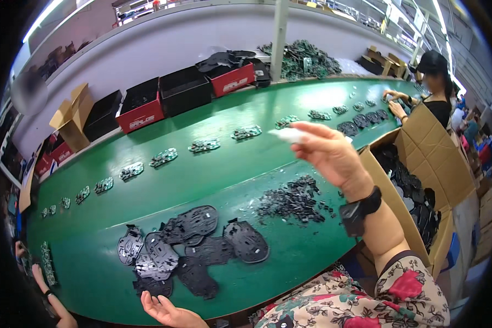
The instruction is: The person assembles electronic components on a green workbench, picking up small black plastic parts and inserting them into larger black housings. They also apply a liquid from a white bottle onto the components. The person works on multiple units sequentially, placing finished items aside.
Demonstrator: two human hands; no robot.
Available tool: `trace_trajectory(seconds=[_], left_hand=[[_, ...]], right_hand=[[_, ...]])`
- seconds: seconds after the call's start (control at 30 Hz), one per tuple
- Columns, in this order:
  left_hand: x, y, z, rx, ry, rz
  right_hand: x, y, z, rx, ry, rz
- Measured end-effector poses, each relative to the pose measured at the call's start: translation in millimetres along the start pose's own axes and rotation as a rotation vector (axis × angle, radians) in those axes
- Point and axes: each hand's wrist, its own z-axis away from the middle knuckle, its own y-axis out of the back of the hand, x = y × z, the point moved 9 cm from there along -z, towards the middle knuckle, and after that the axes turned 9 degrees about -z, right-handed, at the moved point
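My right hand point(328, 150) is raised over the green table, its thumb and fingers pinched on a small white piece with a pointed end point(287, 134), too blurred to name. Low at the table's near edge, my left hand point(169, 314) lies palm up with fingers apart and nothing in it. Just beyond it is a loose cluster of black plastic shells point(194, 251), some overlapping. A heap of small black plastic parts point(292, 202) lies right of the shells, below my raised hand. Green circuit boards point(204, 145) run in a spaced row along the table.
At my right stands an open cardboard box point(440, 164) with black shells inside. Red and black boxes point(142, 109) line the far edge, near a pile of circuit boards point(303, 60). A co-worker point(434, 87) works at the far right; another person's arm point(52, 298) reaches in at left.
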Motion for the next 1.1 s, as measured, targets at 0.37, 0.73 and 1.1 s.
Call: trace_trajectory(seconds=[0.37,0.73,1.1], left_hand=[[105.7,-65.7,14.3,-0.294,-0.511,-0.375],[102.4,-193.7,-4.1,-0.82,-0.686,-0.695],[76.8,-223.0,-7.3,-1.094,-0.649,-0.958]], right_hand=[[10.7,198.6,59.3,0.236,-0.132,0.361],[-19.6,228.6,49.0,0.305,0.321,1.135],[-27.3,210.2,39.9,0.196,0.262,1.519]])
